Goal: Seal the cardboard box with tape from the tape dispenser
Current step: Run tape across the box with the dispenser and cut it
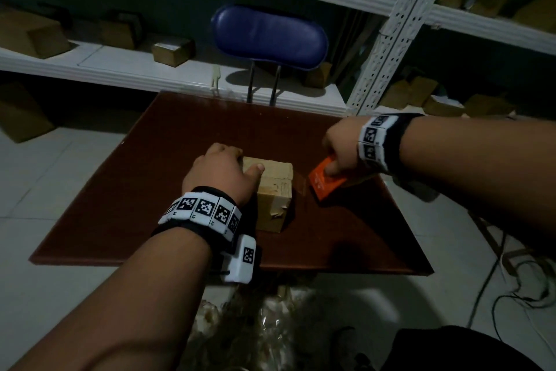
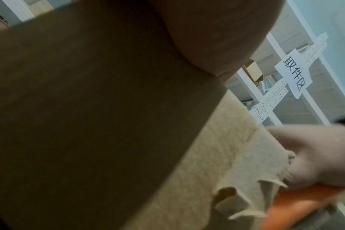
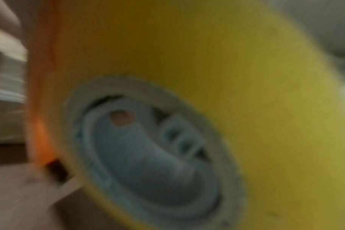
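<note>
My left hand (image 1: pixel 224 170) lies over the far left top corner of the cardboard box (image 1: pixel 275 194), fingers curled down over its far edge and thumb stretched flat across the lid, so this grip clasps the box and holds it against the dark brown desk (image 1: pixel 150 190). The box sits near the middle of the desk, its lid shut, with a torn, ragged strip of old tape (image 2: pixel 244 200) hanging off its near right corner.

My right hand (image 1: pixel 341 149) is just to the right of the box, apart from it, with its grip wrapped round the orange tape dispenser (image 1: pixel 326 182). The dispenser's lower end is down at the desk surface, between the box and my right wrist. From the right wrist camera the yellowish tape roll (image 3: pixel 217 74) fills the view, blurred, mounted on a pale blue-grey hub (image 3: pixel 148 155) inside the orange frame.

Beyond the desk stands a blue-backed chair (image 1: pixel 269 37), and white metal shelving (image 1: pixel 186 70) carries more brown cartons.
</note>
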Demonstrator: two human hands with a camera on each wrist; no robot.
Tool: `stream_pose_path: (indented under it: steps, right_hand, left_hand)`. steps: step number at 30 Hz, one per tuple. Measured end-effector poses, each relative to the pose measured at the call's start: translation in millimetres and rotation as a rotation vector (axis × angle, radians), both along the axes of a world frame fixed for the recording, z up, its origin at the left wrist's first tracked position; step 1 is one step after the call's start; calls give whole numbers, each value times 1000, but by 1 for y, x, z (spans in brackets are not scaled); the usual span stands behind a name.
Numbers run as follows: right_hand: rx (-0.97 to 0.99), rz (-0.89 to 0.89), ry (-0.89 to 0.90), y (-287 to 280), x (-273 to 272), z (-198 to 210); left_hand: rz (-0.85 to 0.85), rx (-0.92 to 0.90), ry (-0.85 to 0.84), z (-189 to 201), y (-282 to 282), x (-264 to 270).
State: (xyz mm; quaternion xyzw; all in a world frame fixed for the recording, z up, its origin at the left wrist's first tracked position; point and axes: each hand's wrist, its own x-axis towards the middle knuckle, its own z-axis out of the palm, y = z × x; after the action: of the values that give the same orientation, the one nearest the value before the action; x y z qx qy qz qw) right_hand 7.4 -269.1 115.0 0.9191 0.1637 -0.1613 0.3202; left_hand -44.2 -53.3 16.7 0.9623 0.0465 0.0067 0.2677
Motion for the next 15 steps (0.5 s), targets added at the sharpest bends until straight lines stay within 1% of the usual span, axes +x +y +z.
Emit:
stream_pose_path:
  steps: [4,8,12,15]
  right_hand:
    - [147,-75,-98,-26,-1,-15]
    - [281,-171,-95,-44,-8,-43]
    - [404,-234,-117,-51,-23,-72]
    - [480,-255,-149,-52,-34,-84]
  left_hand:
    - [0,17,5,1,-1,1]
    - [6,16,12,1,-2,0]
    - [11,9,1,1,-3,-1]
    - [14,11,-8,1,-3,-1]
